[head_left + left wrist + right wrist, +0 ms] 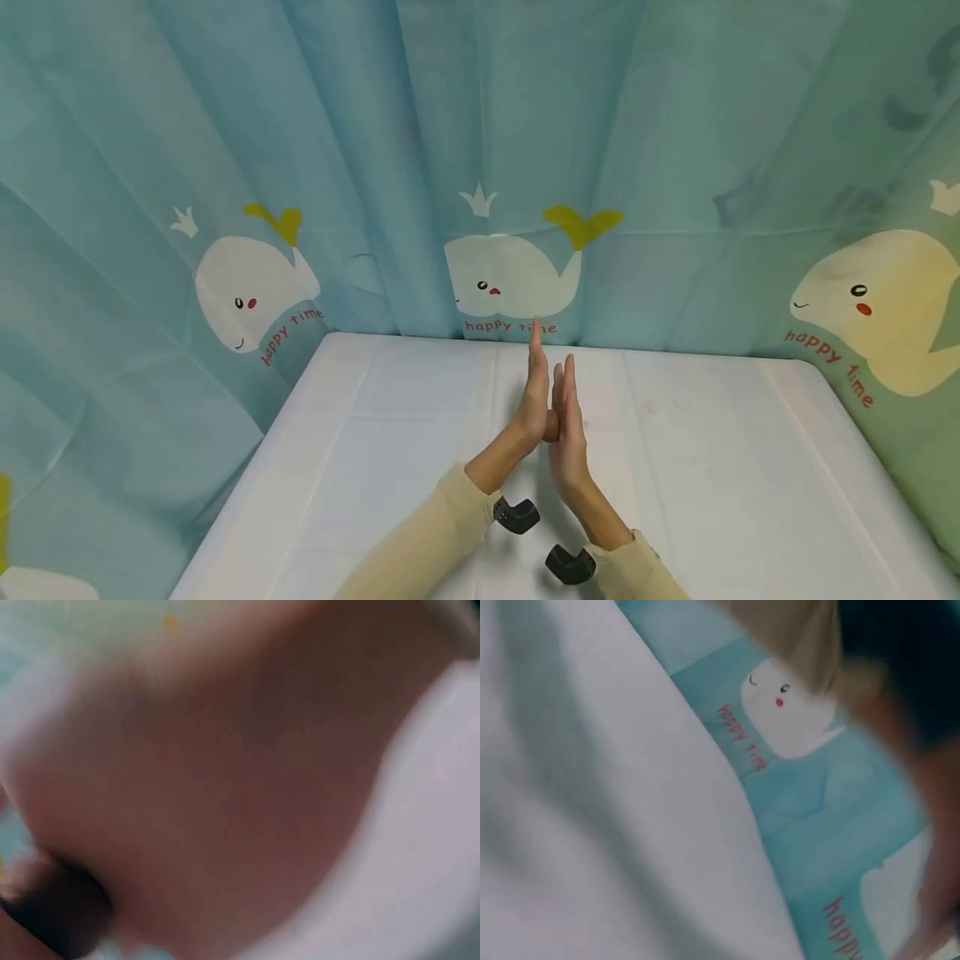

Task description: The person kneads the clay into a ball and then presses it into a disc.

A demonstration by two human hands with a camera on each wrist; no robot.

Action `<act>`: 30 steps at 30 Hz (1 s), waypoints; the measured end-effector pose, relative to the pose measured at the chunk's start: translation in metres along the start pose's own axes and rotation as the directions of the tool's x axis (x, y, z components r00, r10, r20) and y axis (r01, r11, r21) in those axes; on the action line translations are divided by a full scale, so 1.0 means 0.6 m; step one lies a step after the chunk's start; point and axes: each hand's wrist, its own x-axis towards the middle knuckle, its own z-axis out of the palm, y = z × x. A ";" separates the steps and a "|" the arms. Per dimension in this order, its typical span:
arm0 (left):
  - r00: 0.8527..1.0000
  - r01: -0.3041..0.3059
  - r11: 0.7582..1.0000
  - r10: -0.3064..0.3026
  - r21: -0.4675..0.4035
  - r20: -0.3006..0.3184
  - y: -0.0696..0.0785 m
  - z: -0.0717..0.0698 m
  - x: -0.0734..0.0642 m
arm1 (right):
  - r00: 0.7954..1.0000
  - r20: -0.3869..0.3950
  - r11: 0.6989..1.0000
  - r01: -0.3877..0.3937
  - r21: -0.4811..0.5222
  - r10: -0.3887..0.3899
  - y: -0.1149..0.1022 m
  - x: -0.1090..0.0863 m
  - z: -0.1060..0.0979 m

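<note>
In the head view, my left hand [534, 404] and right hand [572, 446] are raised above the white table [420, 417], palms turned toward each other. Fingers on both are straight and point away from me. A small gap shows between the fingertips, and a short brownish shape [552, 427], which I cannot tell to be a thumb or an object, sits between the palms. Blurred skin of the left hand [225, 787] fills most of the left wrist view. Only a blurred edge of the right hand [937, 892] appears in the right wrist view.
A blue-green curtain [360, 167] with printed whales hangs behind and beside the table. Beige sleeves [420, 542] cover both forearms. Black curved devices sit at the left wrist [517, 516] and the right wrist [570, 566].
</note>
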 end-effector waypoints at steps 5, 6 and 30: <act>0.994 0.105 0.995 -0.105 0.002 0.031 -0.019 -0.001 -0.005 | 0.993 0.006 0.989 0.116 -0.086 -0.116 -0.016 -0.002 0.001; 0.993 0.102 0.995 -0.102 0.002 0.055 -0.019 0.003 -0.009 | 0.992 -0.002 0.989 0.122 -0.079 -0.123 -0.019 0.002 -0.003; 0.992 0.090 0.995 -0.086 -0.046 0.089 -0.032 0.020 -0.034 | 0.997 -0.037 0.980 0.065 -0.190 -0.073 -0.026 0.026 -0.026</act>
